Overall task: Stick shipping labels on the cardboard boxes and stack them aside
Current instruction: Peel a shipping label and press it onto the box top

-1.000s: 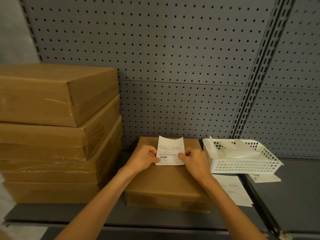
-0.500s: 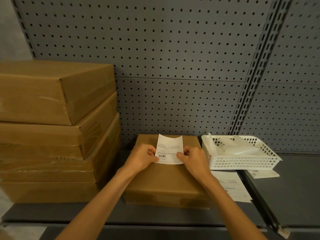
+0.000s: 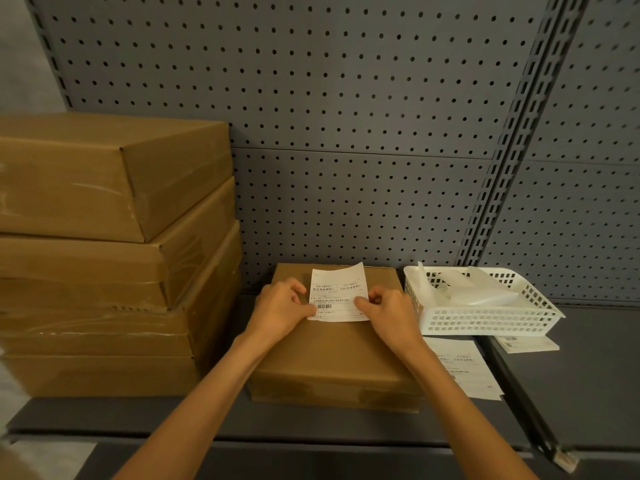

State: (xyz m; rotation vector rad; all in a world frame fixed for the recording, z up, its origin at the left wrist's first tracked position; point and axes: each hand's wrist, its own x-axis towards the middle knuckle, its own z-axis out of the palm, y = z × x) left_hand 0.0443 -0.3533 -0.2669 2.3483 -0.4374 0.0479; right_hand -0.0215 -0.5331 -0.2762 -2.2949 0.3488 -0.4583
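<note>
left hand [image 3: 277,308] and right hand [image 3: 391,311] each have a pinch grip on a lower corner of the white printed paper shipping label [image 3: 337,292], over the flat brown cardboard box [image 3: 332,355] beneath my grip. lay the near edge first, smooth away from the grip, keep it square.

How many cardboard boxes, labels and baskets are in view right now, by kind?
Cardboard boxes: 5, that is a stack of 4 at left and the single box under the hands.
Label sheets: 3, that is the label pinched by the left hand and right hand, the large sheet, and the small sheet.
White basket: 1.
Total: 9.
</note>
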